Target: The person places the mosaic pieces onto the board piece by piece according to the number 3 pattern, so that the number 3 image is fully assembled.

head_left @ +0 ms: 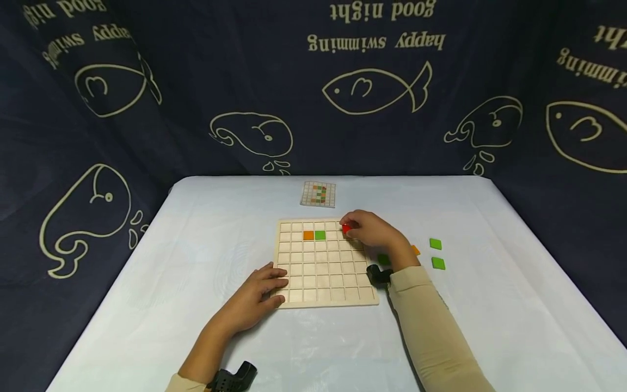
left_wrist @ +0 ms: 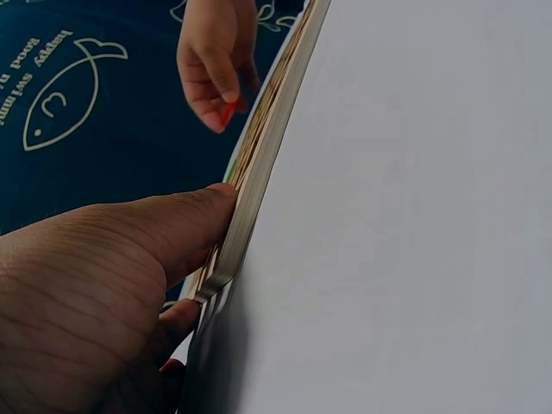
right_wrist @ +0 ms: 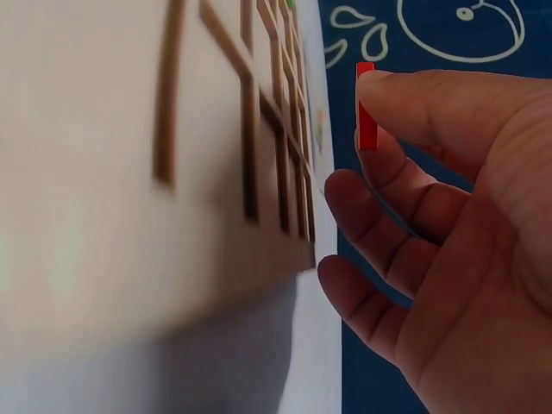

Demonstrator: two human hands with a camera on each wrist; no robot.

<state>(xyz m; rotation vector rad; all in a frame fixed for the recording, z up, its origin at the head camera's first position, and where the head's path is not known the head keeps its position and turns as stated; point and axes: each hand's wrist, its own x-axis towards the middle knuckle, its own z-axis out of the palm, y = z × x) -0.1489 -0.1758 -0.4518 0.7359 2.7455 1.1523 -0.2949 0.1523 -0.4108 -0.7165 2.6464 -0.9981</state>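
Red square tile is pinched in the right hand, thumb on top, fingertips under, held thin-edge-on in the right wrist view. It sits over the far right part of the wooden grid board, in or just above the second row from the far edge; can't tell whether it touches the board yet.

Key relation: orange tile and green tile are already seated side by side in that same row, to the left of the red one. One empty cell looks to lie between green and red, but fingers cover part of it, so not certain. Red tile is at the fingertips, pointing left toward that pair; the row runs left-right across the board.

Left hand lies flat, fingers straight and spread slightly, pressing the near left edge of the board. In the left wrist view the thumb butts against the board's edge. It holds nothing.

Right hand is the nearer one to every loose piece: two green tiles and, an orange one partly hidden behind the wrist, and another green one just beside the board's right edge. Pattern card lies beyond the board's far edge, on the pale tablecloth.
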